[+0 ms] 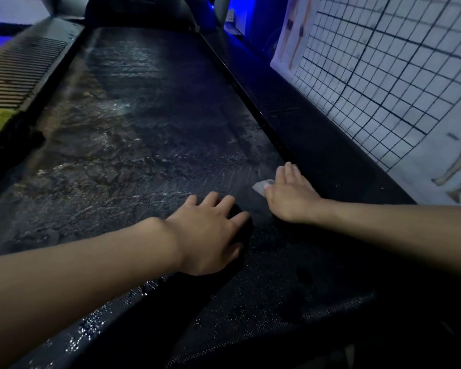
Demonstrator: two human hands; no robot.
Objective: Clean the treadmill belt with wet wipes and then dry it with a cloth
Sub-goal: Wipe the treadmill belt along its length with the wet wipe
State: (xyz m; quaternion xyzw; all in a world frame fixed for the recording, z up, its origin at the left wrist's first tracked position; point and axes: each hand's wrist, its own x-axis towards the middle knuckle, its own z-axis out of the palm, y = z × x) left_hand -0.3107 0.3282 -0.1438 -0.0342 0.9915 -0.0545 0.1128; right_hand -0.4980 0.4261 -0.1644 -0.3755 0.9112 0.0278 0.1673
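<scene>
On belt: wipe under flat right hand; left hand spread over dark lump.

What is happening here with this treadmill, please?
A person is wiping the belt of a treadmill. The right hand presses a pale wipe flat on the belt near its right edge. The left hand lies flat on the belt beside it, fingers spread. Much of the belt shines wet, so the wiping is under way and the drying is not yet done.
</scene>
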